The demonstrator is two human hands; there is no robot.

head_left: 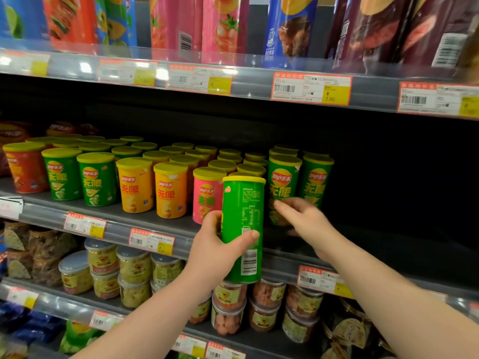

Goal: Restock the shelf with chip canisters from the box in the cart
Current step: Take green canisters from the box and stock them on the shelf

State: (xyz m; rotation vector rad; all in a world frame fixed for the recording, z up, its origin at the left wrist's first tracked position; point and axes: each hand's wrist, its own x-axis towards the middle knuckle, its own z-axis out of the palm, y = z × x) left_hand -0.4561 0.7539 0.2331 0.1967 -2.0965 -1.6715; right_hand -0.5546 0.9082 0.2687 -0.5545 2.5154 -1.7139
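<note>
Plainly, the grey middle shelf (39,199) carries rows of short yellow-lidded chip canisters: red, green, orange and pink from the left. The left hand (217,244) grips a green cylindrical chip canister with a yellow lid (243,218) round its lower half. It is upright, in front of the shelf edge and not yet set down, barcode side toward the camera. The right hand (303,216) holds nothing. Its fingers stretch toward the matching green shelved canisters (283,177), and blur hides whether they touch.

To do this well, turn the logo outward, lift the base over the clear price-tag rail (186,242), and set the canister down flush with the green pair, upright so no neighbour gets knocked.

Box and cart are out of view. The shelf right of the green pair is too dark to read. The left hand hides the foot of the pink canister (207,193).
</note>
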